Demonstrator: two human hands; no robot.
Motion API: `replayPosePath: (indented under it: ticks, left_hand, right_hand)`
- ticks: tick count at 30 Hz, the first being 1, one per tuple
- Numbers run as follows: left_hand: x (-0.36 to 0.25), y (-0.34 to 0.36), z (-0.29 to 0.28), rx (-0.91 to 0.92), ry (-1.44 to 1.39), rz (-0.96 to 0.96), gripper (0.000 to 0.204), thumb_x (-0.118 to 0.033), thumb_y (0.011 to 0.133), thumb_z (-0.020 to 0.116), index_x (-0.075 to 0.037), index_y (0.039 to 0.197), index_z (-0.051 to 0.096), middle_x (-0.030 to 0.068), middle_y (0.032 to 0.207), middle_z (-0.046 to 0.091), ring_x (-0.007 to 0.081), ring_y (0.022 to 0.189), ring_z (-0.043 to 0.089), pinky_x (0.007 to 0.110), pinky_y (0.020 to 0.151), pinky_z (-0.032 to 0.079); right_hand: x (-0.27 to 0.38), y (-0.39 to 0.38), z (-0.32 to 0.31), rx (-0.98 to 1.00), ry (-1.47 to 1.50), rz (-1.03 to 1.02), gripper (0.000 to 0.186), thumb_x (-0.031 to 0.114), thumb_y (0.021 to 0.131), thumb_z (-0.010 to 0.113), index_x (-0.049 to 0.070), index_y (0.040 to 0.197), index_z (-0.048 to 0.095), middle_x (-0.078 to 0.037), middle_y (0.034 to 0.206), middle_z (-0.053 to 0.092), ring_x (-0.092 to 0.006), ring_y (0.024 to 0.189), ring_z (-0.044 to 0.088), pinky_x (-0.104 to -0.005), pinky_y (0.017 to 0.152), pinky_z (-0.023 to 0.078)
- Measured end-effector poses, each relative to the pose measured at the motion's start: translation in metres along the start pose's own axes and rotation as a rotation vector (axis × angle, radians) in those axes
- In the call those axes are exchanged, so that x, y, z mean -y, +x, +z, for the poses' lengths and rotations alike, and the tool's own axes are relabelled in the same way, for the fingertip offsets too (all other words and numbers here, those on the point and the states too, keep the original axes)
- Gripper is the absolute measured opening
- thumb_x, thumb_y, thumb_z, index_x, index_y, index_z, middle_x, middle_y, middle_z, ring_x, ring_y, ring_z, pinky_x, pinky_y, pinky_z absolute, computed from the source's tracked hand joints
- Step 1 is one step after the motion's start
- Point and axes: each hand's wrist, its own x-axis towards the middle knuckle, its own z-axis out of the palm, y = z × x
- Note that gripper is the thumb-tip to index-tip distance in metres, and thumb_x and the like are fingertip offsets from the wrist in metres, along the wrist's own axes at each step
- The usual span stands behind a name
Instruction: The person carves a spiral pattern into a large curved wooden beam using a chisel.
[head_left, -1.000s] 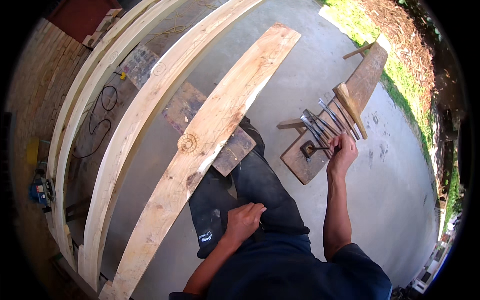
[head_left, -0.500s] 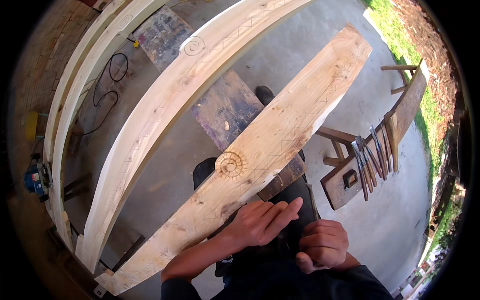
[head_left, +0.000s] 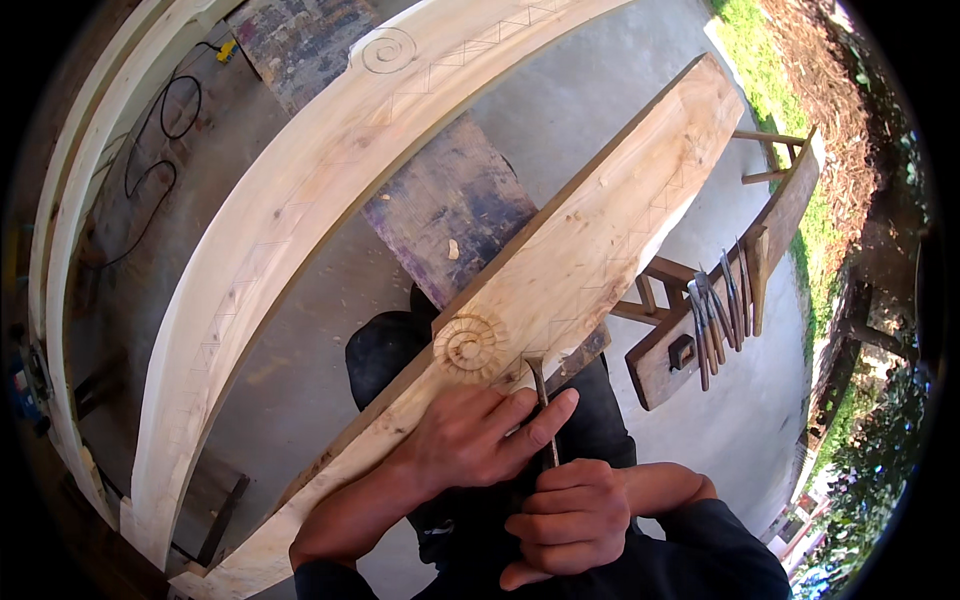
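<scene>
In front of me a long pale wooden board (head_left: 590,225) lies slanting, with a carved spiral rosette (head_left: 470,345) and pencilled zigzag lines along its right edge. A carving chisel (head_left: 537,375) has its flared tip on the board, right of the rosette, beside the pencil lines. My right hand (head_left: 570,515) is closed round the chisel's lower part; the fist hides the handle. My left hand (head_left: 475,435) rests on the board, its fingers closed about the chisel's metal shank, the index finger lying across it.
A curved beam (head_left: 265,205) with a pencilled spiral arches to the left. A paint-stained plank (head_left: 450,200) lies beneath the board. Several carving tools (head_left: 715,320) and a small dark block (head_left: 682,352) rest on a low wooden bench (head_left: 650,370) at right. A black cable (head_left: 165,115) lies at far left.
My right hand has moved left and brought the chisel tip onto the board. My left hand has shifted slightly left and up, and its fingers now meet the chisel.
</scene>
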Motion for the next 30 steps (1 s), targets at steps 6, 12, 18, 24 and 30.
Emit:
replayPosePath:
  ticks: [6,12,18,24,30]
  left_hand:
    - [-0.003,-0.002,0.004,-0.085,0.336,0.025,0.028,-0.024,0.107,0.08,0.001,0.12,0.077,0.0057,0.084,0.073,0.0142,0.065,0.068,0.028,0.055,0.049]
    - [-0.002,-0.003,0.006,-0.112,0.343,-0.004,0.025,-0.019,0.104,0.081,0.003,0.117,0.077,0.0084,0.089,0.076,0.0143,0.066,0.07,0.027,0.055,0.049]
    - [0.0,-0.004,0.006,-0.091,0.336,-0.017,0.024,-0.015,0.101,0.081,0.003,0.116,0.078,0.008,0.088,0.075,0.0141,0.065,0.069,0.027,0.055,0.049]
    - [0.0,-0.004,0.003,-0.057,0.343,-0.032,0.022,-0.014,0.101,0.078,0.002,0.115,0.078,0.0079,0.088,0.075,0.0141,0.063,0.068,0.028,0.055,0.049]
    - [0.0,-0.006,0.005,-0.049,0.366,-0.026,0.028,-0.011,0.101,0.069,0.003,0.125,0.075,0.0066,0.092,0.073,0.0123,0.069,0.067,0.027,0.059,0.05]
  right_hand:
    - [-0.01,0.011,0.001,0.041,0.08,-0.041,0.044,0.037,0.101,0.082,0.007,0.076,0.062,-0.01,0.081,0.066,-0.0184,0.057,0.059,-0.0321,0.051,0.043]
    - [-0.015,0.012,-0.003,0.098,0.165,-0.003,0.049,0.04,0.101,0.083,0.007,0.073,0.061,-0.01,0.081,0.068,-0.0185,0.057,0.061,-0.0313,0.05,0.045]
    - [-0.018,0.01,0.001,0.086,0.17,0.022,0.05,0.04,0.103,0.081,0.005,0.072,0.062,-0.013,0.082,0.071,-0.02,0.056,0.062,-0.0322,0.05,0.048]
    - [-0.019,0.011,0.006,0.02,0.161,0.032,0.05,0.039,0.103,0.081,0.005,0.072,0.061,-0.013,0.081,0.071,-0.0204,0.055,0.062,-0.0325,0.05,0.049]
    - [-0.02,0.011,0.009,0.008,0.153,0.029,0.049,0.038,0.102,0.081,0.005,0.071,0.061,-0.013,0.081,0.071,-0.0206,0.056,0.062,-0.0325,0.051,0.05]
